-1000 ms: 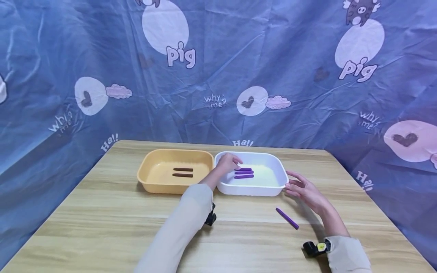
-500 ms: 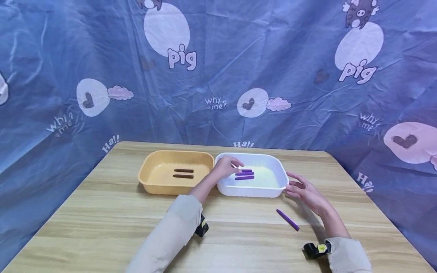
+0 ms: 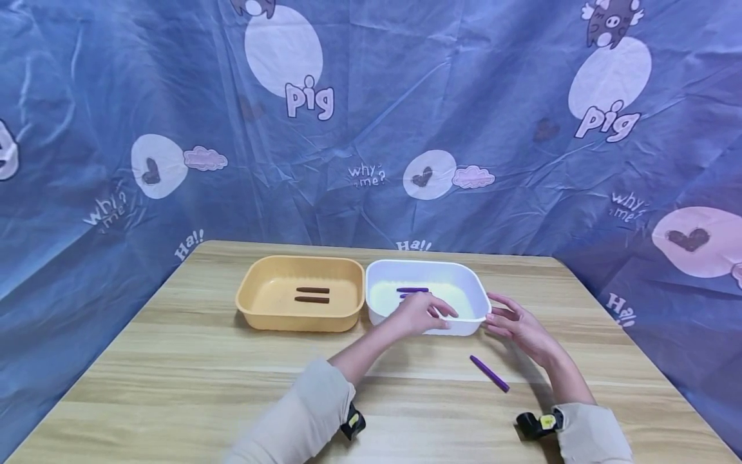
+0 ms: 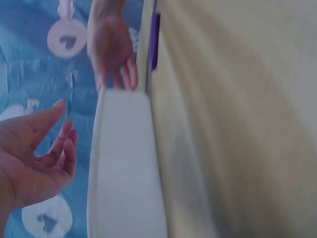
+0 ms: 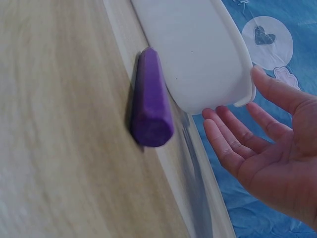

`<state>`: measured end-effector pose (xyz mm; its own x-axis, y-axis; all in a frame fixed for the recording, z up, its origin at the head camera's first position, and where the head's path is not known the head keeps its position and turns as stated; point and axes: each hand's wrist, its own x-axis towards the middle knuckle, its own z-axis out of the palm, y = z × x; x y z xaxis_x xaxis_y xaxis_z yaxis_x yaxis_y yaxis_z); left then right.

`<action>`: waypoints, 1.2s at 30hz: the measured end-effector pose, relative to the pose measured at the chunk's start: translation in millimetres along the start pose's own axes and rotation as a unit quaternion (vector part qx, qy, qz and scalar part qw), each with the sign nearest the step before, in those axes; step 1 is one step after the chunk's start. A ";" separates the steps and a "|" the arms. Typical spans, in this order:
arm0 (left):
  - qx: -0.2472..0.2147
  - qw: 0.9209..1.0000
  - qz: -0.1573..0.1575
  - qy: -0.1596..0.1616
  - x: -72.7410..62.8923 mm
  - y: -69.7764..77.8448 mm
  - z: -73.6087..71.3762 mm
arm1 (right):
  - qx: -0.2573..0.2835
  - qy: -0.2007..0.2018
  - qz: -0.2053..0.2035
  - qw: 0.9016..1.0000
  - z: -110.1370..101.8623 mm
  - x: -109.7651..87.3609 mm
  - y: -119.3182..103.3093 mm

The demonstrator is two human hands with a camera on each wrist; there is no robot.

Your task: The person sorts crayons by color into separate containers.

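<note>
My left hand (image 3: 420,314) hovers over the front side of the white tray (image 3: 446,273), fingers loosely bent with nothing between them. Inside that tray lie purple crayons (image 3: 413,290), partly hidden behind the hand. At the tray's right end, my right hand (image 3: 522,325) touches the rim and corner with spread fingertips; in the right wrist view the palm (image 5: 282,183) faces the tray and holds nothing. One loose purple crayon (image 3: 489,374) lies slantwise on the table, in front of the tray and left of my right forearm.
A yellow-orange tray (image 3: 301,322) stands directly left of the white one, with two brown crayons (image 3: 313,299) side by side in it. Both trays are on a wooden table (image 3: 174,380). Behind it hangs a blue printed cloth (image 3: 348,212).
My left hand has moved from above the purple crayons, rightward and toward me, to the white tray's front side. The right hand, the trays and the loose crayon stay in place.
</note>
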<state>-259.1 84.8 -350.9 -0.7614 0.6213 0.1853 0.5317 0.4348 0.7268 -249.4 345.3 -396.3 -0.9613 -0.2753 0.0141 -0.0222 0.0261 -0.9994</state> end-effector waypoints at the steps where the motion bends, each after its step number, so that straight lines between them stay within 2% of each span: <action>1: 0.001 1.000 0.005 -0.008 -1.3 2.5 4.7 | -0.002 0.001 0.002 1.000 0.0 -0.1 -0.2; 6: -0.003 0.998 0.015 -0.055 -4.3 9.3 29.4 | -0.010 0.002 0.004 1.000 -0.1 -0.4 -0.9; 9: -0.018 0.997 0.022 -0.070 -3.9 10.5 42.7 | -0.011 0.000 0.002 1.000 -0.2 -0.5 -0.7; 16: -0.004 0.997 0.048 -0.067 0.0 10.1 63.0 | -0.009 -0.004 -0.005 1.000 0.3 -1.1 -0.6; 22: -0.004 0.998 0.024 -0.063 6.9 8.2 71.2 | -0.008 -0.003 -0.004 1.000 1.2 -1.2 -2.7; 29: -0.005 0.998 0.011 -0.054 12.2 -1.0 82.2 | -0.008 -0.006 -0.005 1.000 1.4 -0.1 -3.3; 33: 0.027 0.999 0.007 -0.046 14.7 -5.7 88.3 | -0.007 -0.007 -0.007 1.000 1.0 0.3 -2.2; 36: 0.050 0.997 0.017 -0.048 17.3 -8.5 92.1 | -0.007 -0.005 -0.006 1.000 0.3 0.3 -0.9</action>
<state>-242.5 151.9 -414.8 -0.7059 0.6943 0.1404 0.5946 0.4731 0.6501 -249.6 344.9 -395.3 -0.9583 -0.2846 0.0254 -0.0369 0.0354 -0.9987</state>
